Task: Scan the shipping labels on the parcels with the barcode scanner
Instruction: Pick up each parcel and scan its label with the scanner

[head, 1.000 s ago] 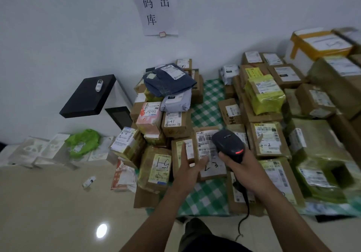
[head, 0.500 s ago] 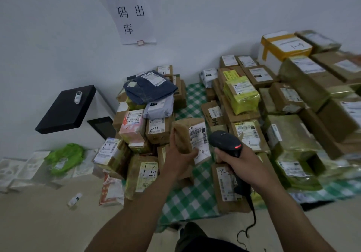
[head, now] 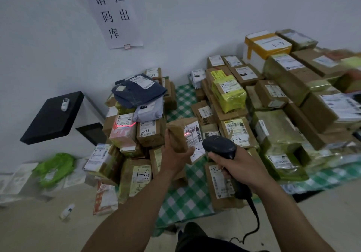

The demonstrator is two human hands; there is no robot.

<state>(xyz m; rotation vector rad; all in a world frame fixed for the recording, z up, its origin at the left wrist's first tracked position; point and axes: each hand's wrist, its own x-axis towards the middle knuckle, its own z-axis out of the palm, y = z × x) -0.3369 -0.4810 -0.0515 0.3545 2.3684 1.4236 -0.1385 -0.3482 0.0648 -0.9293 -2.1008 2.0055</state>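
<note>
My left hand (head: 174, 157) grips a small brown parcel (head: 180, 132) lifted above the pile, its white shipping label (head: 194, 140) turned towards the right. My right hand (head: 237, 166) grips the black barcode scanner (head: 218, 147) just right of the label, with its head pointing left. A red scan line touches the label's left edge and falls across a pink parcel (head: 122, 132) further left. The scanner's coiled cable (head: 252, 218) hangs down below my right wrist.
Many labelled parcels lie heaped on a green checked cloth (head: 181, 199) on the floor, stacked higher at the right (head: 293, 87). A black shelf (head: 51, 118) juts from the white wall at left. A paper sign (head: 112, 11) hangs above. A green bag (head: 53, 168) lies at left.
My left hand picked the brown parcel up off the pile and tilted its label towards the scanner. The scanner's red line now shows. The view swung to the right.
</note>
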